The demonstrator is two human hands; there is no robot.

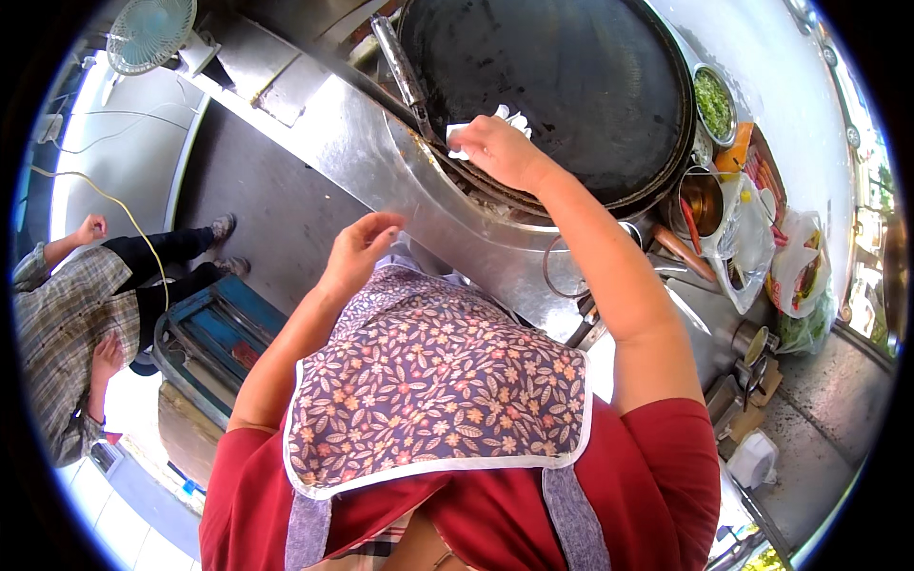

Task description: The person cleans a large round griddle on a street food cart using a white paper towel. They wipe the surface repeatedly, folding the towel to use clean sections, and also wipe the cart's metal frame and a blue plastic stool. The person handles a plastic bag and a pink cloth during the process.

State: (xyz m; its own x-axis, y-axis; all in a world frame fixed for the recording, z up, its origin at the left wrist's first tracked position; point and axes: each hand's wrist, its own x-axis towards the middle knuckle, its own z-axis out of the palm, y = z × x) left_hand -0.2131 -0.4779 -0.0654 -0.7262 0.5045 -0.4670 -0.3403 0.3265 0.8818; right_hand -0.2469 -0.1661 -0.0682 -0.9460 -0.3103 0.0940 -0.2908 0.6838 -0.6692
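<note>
My right hand (498, 151) holds a crumpled white paper tissue (515, 121) over the near left edge of a large round black griddle (564, 93). Whether the tissue touches the griddle's surface I cannot tell. Just left of that hand, a tool with a metal handle (398, 61) leans along the griddle's rim, its lower end partly hidden. My left hand (363, 246) hangs in front of my floral apron (457, 378), fingers a little apart and holding nothing. It is near the edge of the stainless steel counter (371, 157).
Right of the griddle stand a bowl of chopped greens (712, 103), a metal pot (702, 198), a wooden handle (683, 253) and plastic bags (800, 264). A person in a checked shirt (78, 307) is at the left, beside a blue stool-like object (228, 321). A fan (151, 36) stands at upper left.
</note>
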